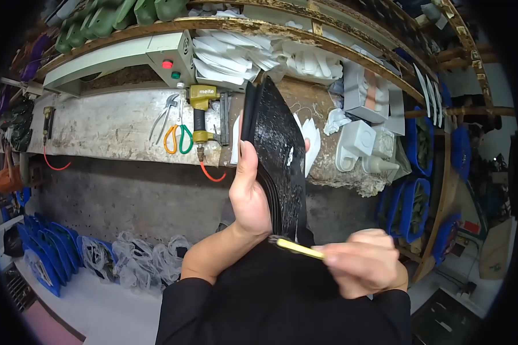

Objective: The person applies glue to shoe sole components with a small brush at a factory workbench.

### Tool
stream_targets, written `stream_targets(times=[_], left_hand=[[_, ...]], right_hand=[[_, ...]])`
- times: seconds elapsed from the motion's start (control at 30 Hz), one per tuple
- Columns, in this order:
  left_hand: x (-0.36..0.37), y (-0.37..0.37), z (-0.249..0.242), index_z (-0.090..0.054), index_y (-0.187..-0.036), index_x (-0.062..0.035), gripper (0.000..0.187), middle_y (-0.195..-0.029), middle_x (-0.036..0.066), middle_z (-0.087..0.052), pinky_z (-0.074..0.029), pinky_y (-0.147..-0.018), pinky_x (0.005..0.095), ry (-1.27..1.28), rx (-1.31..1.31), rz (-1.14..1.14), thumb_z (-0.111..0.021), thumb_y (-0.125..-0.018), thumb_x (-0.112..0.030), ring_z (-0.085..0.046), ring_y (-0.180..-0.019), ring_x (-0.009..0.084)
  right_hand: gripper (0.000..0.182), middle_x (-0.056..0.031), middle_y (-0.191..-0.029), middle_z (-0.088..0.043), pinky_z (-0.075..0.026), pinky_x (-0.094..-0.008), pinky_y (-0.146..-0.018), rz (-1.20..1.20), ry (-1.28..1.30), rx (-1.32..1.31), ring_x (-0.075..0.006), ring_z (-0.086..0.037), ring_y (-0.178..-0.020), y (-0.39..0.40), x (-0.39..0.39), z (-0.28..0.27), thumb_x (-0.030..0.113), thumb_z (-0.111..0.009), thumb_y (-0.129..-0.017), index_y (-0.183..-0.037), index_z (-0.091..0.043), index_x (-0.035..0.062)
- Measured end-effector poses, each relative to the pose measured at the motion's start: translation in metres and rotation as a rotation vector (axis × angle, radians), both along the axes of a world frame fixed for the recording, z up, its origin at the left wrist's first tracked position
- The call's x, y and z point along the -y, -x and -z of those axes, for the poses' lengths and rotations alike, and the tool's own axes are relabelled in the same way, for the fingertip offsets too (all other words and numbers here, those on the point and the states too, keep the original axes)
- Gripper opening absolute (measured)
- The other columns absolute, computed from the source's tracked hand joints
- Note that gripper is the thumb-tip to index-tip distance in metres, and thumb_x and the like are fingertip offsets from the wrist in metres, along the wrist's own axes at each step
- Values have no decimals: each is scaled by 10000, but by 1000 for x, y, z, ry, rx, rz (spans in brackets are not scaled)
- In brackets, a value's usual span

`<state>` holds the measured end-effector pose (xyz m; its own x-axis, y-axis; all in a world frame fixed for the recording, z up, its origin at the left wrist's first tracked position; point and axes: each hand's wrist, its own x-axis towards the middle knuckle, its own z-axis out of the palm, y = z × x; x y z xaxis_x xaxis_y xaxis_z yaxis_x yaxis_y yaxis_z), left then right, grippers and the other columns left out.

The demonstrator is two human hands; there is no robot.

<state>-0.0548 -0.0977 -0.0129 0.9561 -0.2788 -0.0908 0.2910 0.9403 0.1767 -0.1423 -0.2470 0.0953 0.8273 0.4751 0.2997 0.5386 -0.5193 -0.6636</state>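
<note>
1. The left hand point(248, 192) clasped a stack of black sheets point(276, 155) upright, above the workbench's point(109, 123) near edge.
2. The right hand point(365, 261) pinched a yellow-handled brush point(296, 247), bristles at the stack's lower edge.
3. Steady, even strokes would probably have suited.

A yellow nail gun point(201, 118), pliers point(162, 115) and scissors point(178, 138) hang on the wall below a control box point(170, 54).

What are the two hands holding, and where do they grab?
Left hand grips the stacked glossy black sheets by their lower edge; right hand holds a yellow-handled brush by its handle.
</note>
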Motion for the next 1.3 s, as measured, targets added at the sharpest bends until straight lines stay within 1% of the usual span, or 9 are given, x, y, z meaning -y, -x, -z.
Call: stream_targets(times=[0.07, 0.2, 0.37, 0.57, 0.73, 0.87, 1.03, 1.2, 1.3], left_hand=[[0, -1, 2, -292, -1615, -134, 559, -1511, 105, -536, -471, -1124, 478, 15, -25, -19, -390, -1119, -374, -606, -1282, 237], [-1, -12, 5, -525, -1474, -93, 492, -1401, 77, -648, -431, -1168, 544, 131, 15, -56, -376, -1118, -398, -654, -1227, 241], [-7, -18, 11, -513, -1484, -88, 491, -1418, 86, -635, -439, -1160, 541, 132, 24, -7, -393, -1117, -392, -654, -1226, 244], [-21, -23, 14, -511, -1486, -82, 505, -1424, 96, -631, -442, -1155, 541, 163, -21, 128, -373, -1120, -403, -655, -1227, 252], [-23, -25, 1, -514, -1467, -57, 542, -1370, 119, -657, -480, -1140, 462, 206, -25, 234, -404, -1108, -448, -670, -1203, 232], [-39, -24, 15, -460, -1523, -60, 583, -1470, 137, -586, -406, -1183, 550, 232, -43, 226, -325, -1119, -457, -606, -1306, 297], [-36, -20, -3, -480, -1497, -42, 588, -1424, 141, -619, -460, -1156, 475, 171, -139, 264, -352, -1114, -469, -638, -1260, 268], [-43, -28, -2, -443, -1529, -44, 603, -1460, 150, -588, -453, -1156, 468, 81, -196, 227, -325, -1117, -469, -613, -1296, 278], [-39, -24, 2, -432, -1537, -47, 606, -1465, 151, -582, -450, -1156, 463, 48, -203, 251, -315, -1118, -469, -605, -1305, 276]], right_hand=[[243, -156, -1012, -777, -465, -240, -527, 12, -6, -19, -129, -545, -564, 4, 0, -2, -61, -736, -793, -1027, -749, 5], [229, -146, -1005, -782, -474, -248, -536, 8, -17, -39, -128, -543, -565, 0, 2, -4, -45, -750, -804, -1025, -758, 15], [118, -114, -924, -800, -427, -233, -541, 124, -41, -38, -123, -593, -568, -41, 15, -3, 120, -774, -880, -993, -773, 85], [94, -98, -912, -800, -435, -233, -548, -61, -142, -80, -116, -612, -588, -47, 24, -9, 127, -765, -879, -960, -786, 82], [117, -58, -822, -784, -455, -230, -559, -144, -88, 33, -108, -608, -582, -115, 17, 2, 145, -765, -873, -971, -790, 87], [81, -28, -730, -748, -479, -244, -574, -221, -68, -275, -109, -600, -572, -73, 6, -17, 141, -761, -872, -919, -793, 83], [85, -32, -728, -747, -467, -241, -554, 26, -151, -70, -118, -578, -551, -146, 11, 12, 93, -746, -861, -781, -774, 106], [45, -41, -765, -762, -454, -234, -543, -159, -218, -270, -123, -582, -548, -102, 14, 4, 89, -751, -853, -833, -783, 112], [41, -67, -808, -771, -439, -229, -532, -93, -185, -174, -124, -570, -540, -149, 20, 15, 83, -749, -861, -876, -787, 88]])
